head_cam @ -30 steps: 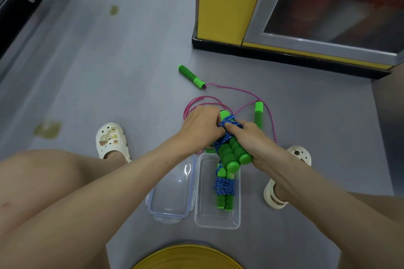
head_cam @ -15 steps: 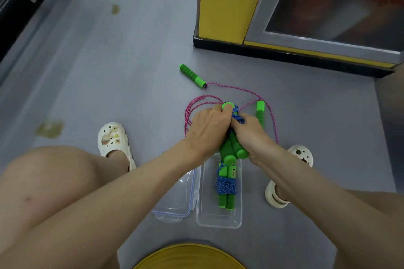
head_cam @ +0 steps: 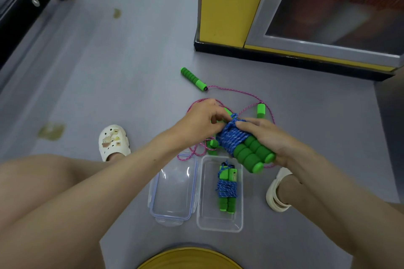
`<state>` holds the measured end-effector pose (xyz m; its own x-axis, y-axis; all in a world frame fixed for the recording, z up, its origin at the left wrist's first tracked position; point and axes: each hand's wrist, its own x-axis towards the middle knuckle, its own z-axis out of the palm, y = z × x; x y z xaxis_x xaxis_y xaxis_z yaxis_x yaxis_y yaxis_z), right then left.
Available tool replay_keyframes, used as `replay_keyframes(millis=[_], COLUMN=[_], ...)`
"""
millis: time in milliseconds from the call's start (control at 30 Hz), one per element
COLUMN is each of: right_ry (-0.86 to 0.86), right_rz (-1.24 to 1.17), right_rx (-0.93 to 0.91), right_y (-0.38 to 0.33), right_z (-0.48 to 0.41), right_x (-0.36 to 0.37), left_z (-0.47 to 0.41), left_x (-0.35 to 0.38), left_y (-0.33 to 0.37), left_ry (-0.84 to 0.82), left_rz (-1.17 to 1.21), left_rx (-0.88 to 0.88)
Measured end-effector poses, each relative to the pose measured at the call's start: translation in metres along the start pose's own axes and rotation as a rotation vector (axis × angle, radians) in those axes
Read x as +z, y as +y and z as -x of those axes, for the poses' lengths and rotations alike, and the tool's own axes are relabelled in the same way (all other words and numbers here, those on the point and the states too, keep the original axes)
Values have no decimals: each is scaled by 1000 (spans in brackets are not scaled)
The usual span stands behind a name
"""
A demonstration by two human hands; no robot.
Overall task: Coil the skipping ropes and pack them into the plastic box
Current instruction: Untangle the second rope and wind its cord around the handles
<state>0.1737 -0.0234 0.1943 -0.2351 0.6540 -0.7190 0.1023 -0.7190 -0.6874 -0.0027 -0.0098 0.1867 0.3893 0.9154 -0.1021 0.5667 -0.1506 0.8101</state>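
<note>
Blue skipping rope [head_cam: 235, 137], coiled round its green foam handles, held just above the plastic box [head_cam: 219, 228] at its far end.
Right hand [head_cam: 271, 140] gripped the handles; left hand [head_cam: 203, 120] pinched the bundle's far tip. Likely light, foam grippy, cord apt to unwind: hold across the wraps.

A grey floor [head_cam: 131, 72] filled the frame, marked by a small yellowish stain [head_cam: 117, 13] towards the upper left and a larger stain [head_cam: 51, 130] at the left edge. A black metal frame [head_cam: 26, 2] with silver bolts crossed the upper left corner. A yellow cabinet [head_cam: 227, 2] on a black plinth [head_cam: 284, 57] stood at upper right, beside a grey-framed glass panel [head_cam: 338, 6]. A white clog [head_cam: 113, 141] bearing charms sat left of centre, a second clog [head_cam: 276, 194] at lower right, and a yellow round object [head_cam: 190, 259] showed at the bottom edge.
</note>
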Motion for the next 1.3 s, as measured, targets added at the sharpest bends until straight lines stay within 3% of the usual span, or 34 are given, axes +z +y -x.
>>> replay_keyframes(millis=[200,400,600,833,1000,1100,1300], right_ry=[-120,-185,-220,-277,-175,-100,-41], right_rz=[2,-62,-19,-28,58,123,246], right_rx=[24,-3,-19,15,-52,-118,-105], right_y=[7,6,3,9,4,2,-1], right_z=[4,12,9,13,6,4,1], right_x=[-5,2,3,5,9,15,25], left_z=[8,18,29,31,30,23,21], left_x=[-4,-5,-8,-11,-7,-13,0], left_y=[1,2,2,4,8,9,9], left_ry=[-96,-44,11,-143,53,0,30], left_rz=[-93,-53,63,-40,63,101,-240], left_rx=[171,209,136,126,-7,-106,-162])
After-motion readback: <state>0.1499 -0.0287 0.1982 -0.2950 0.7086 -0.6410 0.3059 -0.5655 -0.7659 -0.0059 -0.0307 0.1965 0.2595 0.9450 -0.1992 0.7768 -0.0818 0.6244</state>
